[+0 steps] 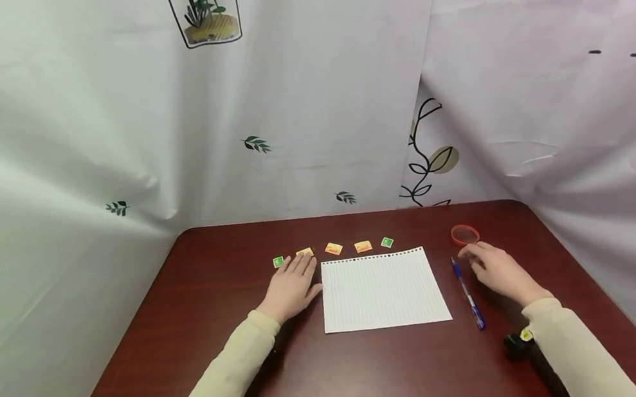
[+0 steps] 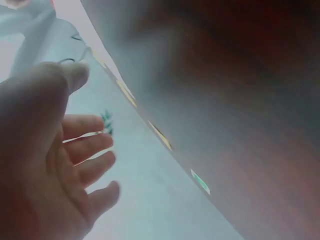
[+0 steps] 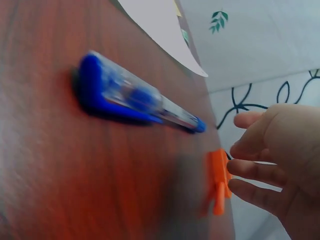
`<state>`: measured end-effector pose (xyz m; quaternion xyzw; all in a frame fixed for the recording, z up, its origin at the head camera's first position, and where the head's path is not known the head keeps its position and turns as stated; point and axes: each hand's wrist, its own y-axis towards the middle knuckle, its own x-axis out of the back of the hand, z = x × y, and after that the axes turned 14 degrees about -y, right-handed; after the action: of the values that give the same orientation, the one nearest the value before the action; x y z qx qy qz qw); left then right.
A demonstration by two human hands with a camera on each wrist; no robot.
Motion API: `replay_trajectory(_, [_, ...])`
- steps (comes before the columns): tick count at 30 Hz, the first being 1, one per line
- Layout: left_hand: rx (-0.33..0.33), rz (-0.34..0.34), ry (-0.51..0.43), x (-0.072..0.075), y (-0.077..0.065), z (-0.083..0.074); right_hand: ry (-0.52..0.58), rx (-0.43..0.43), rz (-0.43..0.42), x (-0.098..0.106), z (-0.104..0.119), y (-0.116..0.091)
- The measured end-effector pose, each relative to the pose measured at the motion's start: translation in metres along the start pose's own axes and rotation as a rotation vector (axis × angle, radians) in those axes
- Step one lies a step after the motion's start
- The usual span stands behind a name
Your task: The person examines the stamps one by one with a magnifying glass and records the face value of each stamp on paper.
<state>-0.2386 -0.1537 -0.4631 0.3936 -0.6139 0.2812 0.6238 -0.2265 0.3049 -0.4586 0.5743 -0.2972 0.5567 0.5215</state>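
Observation:
In the head view, my left hand is beside the left edge of a lined sheet of paper. Its fingertips overlap one small orange stamp-like piece, and a green one is just left of them. The left wrist view shows the left hand's fingers apart, holding nothing. My right hand hovers low on the right with loosely bent, empty fingers. Its fingertips are close to a red ring. Left of this hand lies a blue capped pen with a clear barrel.
Two more orange pieces and a second green piece line up behind the paper. A small black object shows beside the right cuff. White printed cloth surrounds the back and sides of the dark red-brown table.

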Motion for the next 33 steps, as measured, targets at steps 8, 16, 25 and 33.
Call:
replay_trajectory(8, [0.026, -0.002, 0.097, 0.001, 0.003, 0.024, -0.014, -0.053, -0.087, 0.012, -0.011, 0.003])
replay_trajectory(16, [0.068, 0.043, 0.054, 0.000, 0.015, 0.046, 0.001, -0.165, -0.054, 0.011, -0.026, 0.007])
replay_trajectory(25, [0.112, 0.119, -0.172, -0.002, 0.028, 0.059, 0.032, -0.258, 0.035, -0.001, -0.039, 0.010])
replay_trajectory(33, [0.144, 0.172, -0.307, -0.003, 0.030, 0.064, 0.056, -0.275, 0.050, -0.004, -0.039, 0.011])
